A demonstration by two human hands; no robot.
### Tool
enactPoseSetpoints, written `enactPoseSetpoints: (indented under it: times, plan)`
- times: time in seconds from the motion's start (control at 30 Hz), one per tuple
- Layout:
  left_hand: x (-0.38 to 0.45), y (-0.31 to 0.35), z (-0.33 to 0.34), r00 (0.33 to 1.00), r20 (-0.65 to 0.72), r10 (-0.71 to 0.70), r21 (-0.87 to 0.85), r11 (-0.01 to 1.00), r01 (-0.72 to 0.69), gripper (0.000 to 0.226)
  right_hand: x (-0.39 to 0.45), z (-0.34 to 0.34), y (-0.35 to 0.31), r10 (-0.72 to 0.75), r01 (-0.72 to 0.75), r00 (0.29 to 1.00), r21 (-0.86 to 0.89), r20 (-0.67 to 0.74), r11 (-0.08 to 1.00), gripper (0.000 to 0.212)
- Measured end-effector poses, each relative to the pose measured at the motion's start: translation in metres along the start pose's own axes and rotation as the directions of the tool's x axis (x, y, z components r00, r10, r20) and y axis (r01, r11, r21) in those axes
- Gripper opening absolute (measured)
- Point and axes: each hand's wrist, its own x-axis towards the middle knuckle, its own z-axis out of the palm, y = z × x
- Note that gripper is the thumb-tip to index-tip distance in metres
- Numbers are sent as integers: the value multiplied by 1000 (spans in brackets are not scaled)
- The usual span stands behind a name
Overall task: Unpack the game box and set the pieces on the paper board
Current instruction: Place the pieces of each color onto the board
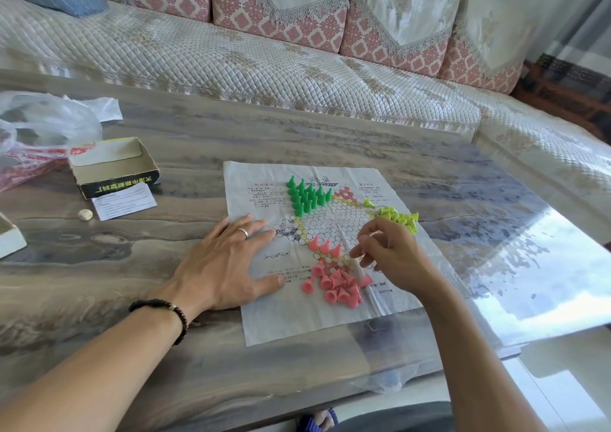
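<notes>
A paper board (264, 319) with a hexagon grid lies flat on the table. Green pieces (305, 197) stand upright in a cluster at its far corner. Yellow pieces (400, 218) lie in a loose heap at the right. Three pink pieces (325, 245) stand on the grid, and a pile of pink pieces (337, 286) lies at the near edge. My left hand (224, 266) rests flat, fingers spread, on the board's left edge. My right hand (386, 250) hovers over the pink area with fingertips pinched; whether a piece is in them is unclear. The open game box (114, 167) sits at the left.
A leaflet (124, 202) lies beside the box, with a small pale shell-like object (85, 214) near it. A plastic bag (43, 124) lies at far left, and part of a white box (10, 236) at the edge. A quilted sofa (264, 61) runs behind the glossy table.
</notes>
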Motion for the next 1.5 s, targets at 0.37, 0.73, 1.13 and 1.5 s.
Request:
enactPoseSetpoints:
  times: [0.37, 0.73, 1.13, 1.5]
  plan:
    - [0, 0, -1, 1000, 6, -5, -6, 1000, 5, 102, 6, 8, 6, 9, -3, 999, -182, 35, 983, 8]
    - [1, -1, -1, 1000, -6, -7, -10, 1000, 6, 104, 10, 9, 11, -57, 69, 997, -324, 47, 943, 2]
    - [1, -1, -2, 1000, -13, 1, -19, 1000, -1, 106, 10, 11, 9, -56, 79, 995, -336, 78, 939, 10]
    - [1, -3, -2, 1000, -8, 8, -27, 1000, -8, 105, -10, -1, 5, -39, 57, 997, -277, 69, 959, 15]
